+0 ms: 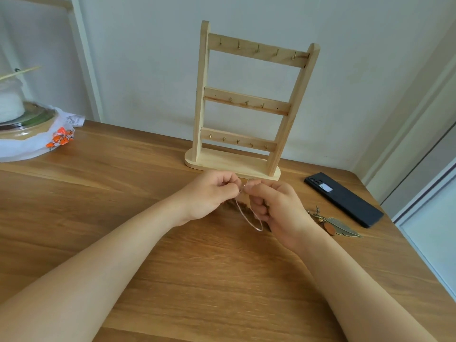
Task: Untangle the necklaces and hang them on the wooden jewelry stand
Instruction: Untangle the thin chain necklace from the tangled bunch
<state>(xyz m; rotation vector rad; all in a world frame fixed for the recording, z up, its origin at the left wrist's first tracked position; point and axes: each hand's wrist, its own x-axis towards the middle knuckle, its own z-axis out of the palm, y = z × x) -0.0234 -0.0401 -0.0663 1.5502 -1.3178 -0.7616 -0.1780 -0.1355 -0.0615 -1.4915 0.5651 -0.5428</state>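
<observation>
A thin pinkish chain necklace [249, 217] hangs in a loop between my two hands just above the wooden table [123, 198]. My left hand [209, 193] pinches its upper end with curled fingers. My right hand [276, 208] pinches the same end from the other side, fingertips almost touching the left ones. A darker braided strand [235, 206] lies on the table under the hands, mostly hidden. The wooden jewelry stand [249, 102] stands upright just behind my hands, with three bars of small brass hooks, all bare.
A black phone [345, 199] lies to the right of the stand. A feather pendant with a brown tag [338, 227] rests by my right wrist. At far left a stack of dishes in a white plastic bag [32, 134] sits on the table. The wall is close behind.
</observation>
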